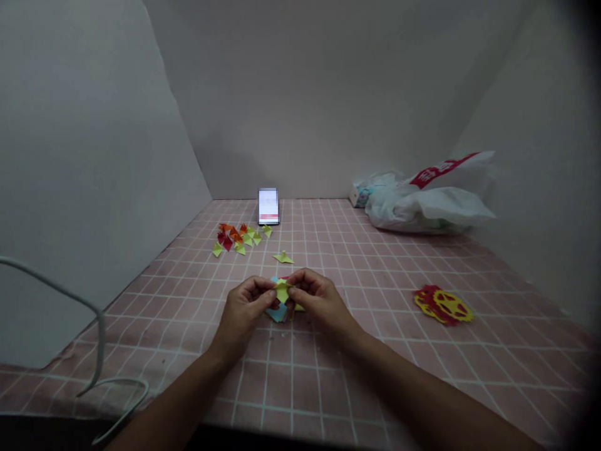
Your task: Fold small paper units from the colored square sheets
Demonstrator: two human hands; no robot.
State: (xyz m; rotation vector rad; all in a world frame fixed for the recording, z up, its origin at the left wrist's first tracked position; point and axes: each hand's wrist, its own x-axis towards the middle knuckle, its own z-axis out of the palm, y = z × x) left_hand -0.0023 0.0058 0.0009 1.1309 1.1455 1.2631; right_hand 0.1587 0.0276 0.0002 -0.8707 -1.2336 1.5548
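Note:
My left hand and my right hand meet over the middle of the pink checked table. Together they pinch a small yellow-green folded paper piece between thumbs and fingertips. Just under the hands lies a small stack of coloured paper squares, light blue on top. A single folded yellow piece lies a little beyond the hands. Farther back left is a pile of several folded pieces in orange, red and yellow-green.
A phone with a lit screen stands against the back wall. A white plastic bag lies at the back right, a small box beside it. Red and yellow paper cuttings lie right. A grey cable runs at near left.

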